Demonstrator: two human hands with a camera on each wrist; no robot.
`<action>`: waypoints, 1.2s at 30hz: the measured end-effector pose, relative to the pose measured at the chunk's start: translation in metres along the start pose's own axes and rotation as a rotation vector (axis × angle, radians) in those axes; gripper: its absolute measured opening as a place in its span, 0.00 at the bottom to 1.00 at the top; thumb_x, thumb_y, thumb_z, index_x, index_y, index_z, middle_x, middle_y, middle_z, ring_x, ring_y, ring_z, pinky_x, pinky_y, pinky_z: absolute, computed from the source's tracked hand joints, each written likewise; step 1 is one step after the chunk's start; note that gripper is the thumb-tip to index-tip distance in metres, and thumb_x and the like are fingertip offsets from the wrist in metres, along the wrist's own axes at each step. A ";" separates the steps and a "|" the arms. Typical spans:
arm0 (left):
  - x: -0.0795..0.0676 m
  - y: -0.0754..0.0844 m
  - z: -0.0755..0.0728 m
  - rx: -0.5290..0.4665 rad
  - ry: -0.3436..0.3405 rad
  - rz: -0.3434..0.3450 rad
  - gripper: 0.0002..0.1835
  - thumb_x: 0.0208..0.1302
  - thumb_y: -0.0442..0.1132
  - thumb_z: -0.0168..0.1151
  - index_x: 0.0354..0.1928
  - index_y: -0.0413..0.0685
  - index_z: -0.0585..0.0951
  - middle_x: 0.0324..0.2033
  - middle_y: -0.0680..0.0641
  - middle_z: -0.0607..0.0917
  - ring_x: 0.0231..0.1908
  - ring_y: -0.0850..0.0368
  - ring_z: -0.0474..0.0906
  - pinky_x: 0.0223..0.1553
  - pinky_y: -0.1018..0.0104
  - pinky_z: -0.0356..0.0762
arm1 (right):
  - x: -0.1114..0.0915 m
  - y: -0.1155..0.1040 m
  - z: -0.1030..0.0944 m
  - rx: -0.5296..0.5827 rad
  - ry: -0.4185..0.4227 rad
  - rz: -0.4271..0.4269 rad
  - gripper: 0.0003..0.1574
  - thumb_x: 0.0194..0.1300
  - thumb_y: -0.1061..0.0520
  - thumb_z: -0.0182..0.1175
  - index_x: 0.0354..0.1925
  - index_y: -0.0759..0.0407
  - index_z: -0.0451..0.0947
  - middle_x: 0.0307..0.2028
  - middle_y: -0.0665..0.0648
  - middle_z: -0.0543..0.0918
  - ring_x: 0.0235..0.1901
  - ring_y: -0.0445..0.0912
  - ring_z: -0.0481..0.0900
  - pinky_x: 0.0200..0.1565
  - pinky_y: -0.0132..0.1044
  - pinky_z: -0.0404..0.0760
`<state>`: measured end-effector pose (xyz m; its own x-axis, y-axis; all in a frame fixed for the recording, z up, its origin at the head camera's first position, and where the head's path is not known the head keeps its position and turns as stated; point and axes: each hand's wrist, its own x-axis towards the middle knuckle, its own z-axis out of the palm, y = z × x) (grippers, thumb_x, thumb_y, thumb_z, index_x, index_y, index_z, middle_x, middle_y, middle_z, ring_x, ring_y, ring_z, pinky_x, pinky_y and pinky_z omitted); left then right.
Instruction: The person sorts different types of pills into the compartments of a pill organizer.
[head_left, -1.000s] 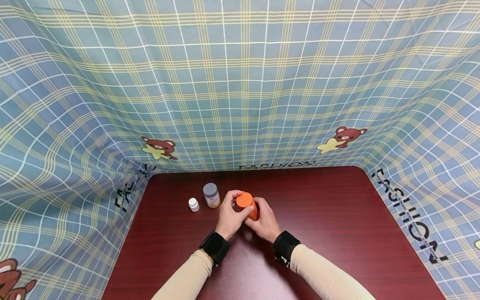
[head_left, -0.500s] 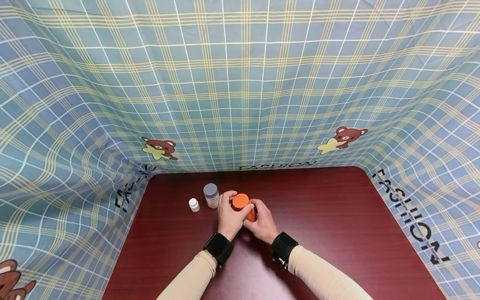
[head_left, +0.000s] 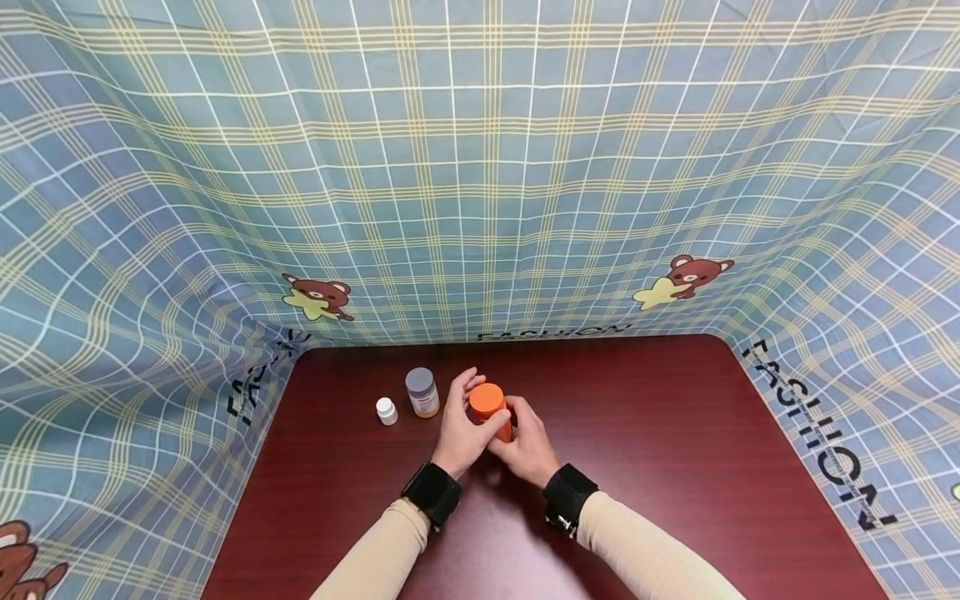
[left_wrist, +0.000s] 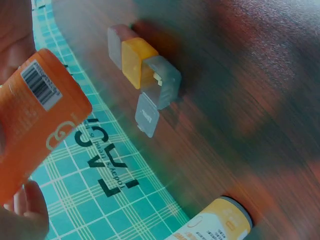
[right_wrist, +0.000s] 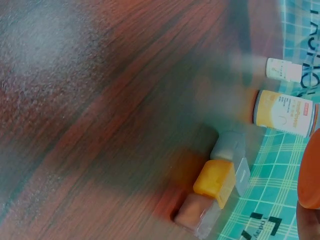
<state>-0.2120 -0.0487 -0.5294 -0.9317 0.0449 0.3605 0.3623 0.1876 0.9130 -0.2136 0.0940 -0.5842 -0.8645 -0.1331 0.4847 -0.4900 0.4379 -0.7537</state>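
Note:
An orange bottle (head_left: 487, 402) with an orange top stands between both hands, held above the table. My left hand (head_left: 462, 435) has its thumb against the near side near the top, its fingers loosely curved round the far left side. Lower on the right, my right hand (head_left: 529, 442) grips the body. A barcode shows on the bottle (left_wrist: 42, 90) in the left wrist view. Below it sits a pill box (left_wrist: 132, 62) with clear, yellow and grey compartments; the grey one's lid (left_wrist: 147, 115) hangs open, with pale pieces inside. The hands hide this box in the head view.
Left of the hands stand a grey-lidded jar (head_left: 423, 392) with a white and yellow label and a small white bottle (head_left: 387, 412). All rest on a dark red wooden table (head_left: 645, 417). Checked cloth (head_left: 487, 208) hangs around its back and sides.
The orange bottle's top shifted left, then slightly back right. My left fingers wrapped round the top and now stretch farther out from it. My right hand stays nearly in place.

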 end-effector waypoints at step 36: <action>-0.001 -0.002 -0.008 0.102 0.051 0.026 0.42 0.45 0.41 0.77 0.63 0.46 0.67 0.43 0.43 0.75 0.47 0.51 0.73 0.51 0.56 0.73 | -0.002 -0.002 0.002 0.023 -0.001 -0.012 0.35 0.45 0.58 0.71 0.52 0.56 0.70 0.45 0.52 0.77 0.42 0.44 0.77 0.38 0.35 0.81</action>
<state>-0.2118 -0.0564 -0.5297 -0.9186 0.0013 0.3953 0.3791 0.2858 0.8801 -0.2105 0.0919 -0.5844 -0.8586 -0.1392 0.4934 -0.5030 0.4155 -0.7579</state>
